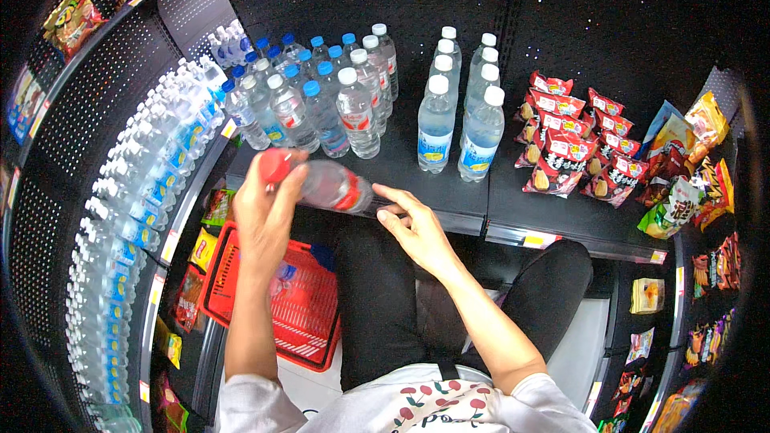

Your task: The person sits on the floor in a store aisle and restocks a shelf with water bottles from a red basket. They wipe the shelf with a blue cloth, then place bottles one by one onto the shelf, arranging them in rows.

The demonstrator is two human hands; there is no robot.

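My left hand (pixel 264 198) holds a clear plastic bottle (pixel 328 183) with a red and white label by its top end, the bottle lying tilted in the air. A red round thing (pixel 275 165), perhaps a cap or lid, shows at the fingers of that hand. At the bottle's base is my right hand (pixel 412 225), its fingers apart, touching or almost touching it. Behind, on a black shelf (pixel 400 183), stand rows of water bottles (pixel 356 114) with white or blue caps. More bottles with blue and yellow labels (pixel 436 132) stand in two rows to the right.
A red plastic shopping basket (pixel 304 313) sits below on the left, with a bottle inside. Red snack bags (pixel 560 162) and other packets (pixel 671 204) stand on the right part of the shelf. A long curved row of bottles (pixel 144 210) lines the left shelving. My knees are under the shelf edge.
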